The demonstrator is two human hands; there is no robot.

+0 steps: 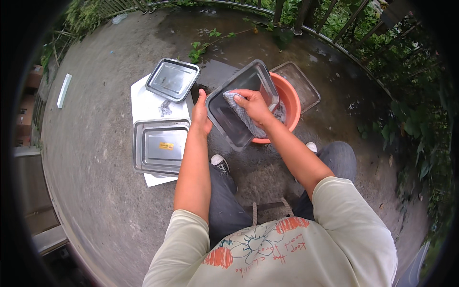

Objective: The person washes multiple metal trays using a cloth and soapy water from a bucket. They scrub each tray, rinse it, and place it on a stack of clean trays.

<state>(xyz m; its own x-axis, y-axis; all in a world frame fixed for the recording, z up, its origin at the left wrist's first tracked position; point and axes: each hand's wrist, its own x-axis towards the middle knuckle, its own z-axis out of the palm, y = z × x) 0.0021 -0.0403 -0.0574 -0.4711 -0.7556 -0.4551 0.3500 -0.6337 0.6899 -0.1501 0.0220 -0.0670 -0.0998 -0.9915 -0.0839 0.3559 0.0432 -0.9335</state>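
Observation:
My left hand (201,114) grips the left rim of a dark rectangular metal tray (224,116), thumb up along the edge. The tray is tilted and hangs partly over an orange plastic basin (291,96). In my right hand (254,104) is a bunched grey-blue cloth (239,110), held against the inside of the tray. The cloth's lower end hangs towards the basin's near rim. Some sudsy water (280,112) shows in the basin; the tray and my right arm hide the rest.
Left, a white board (140,97) bears a metal tray (173,79) and nested trays (163,143), the inner one with a yellow sticker. Another dirty tray (303,86) lies behind the basin on wet concrete. A metal railing (344,45) with plants runs along the far right.

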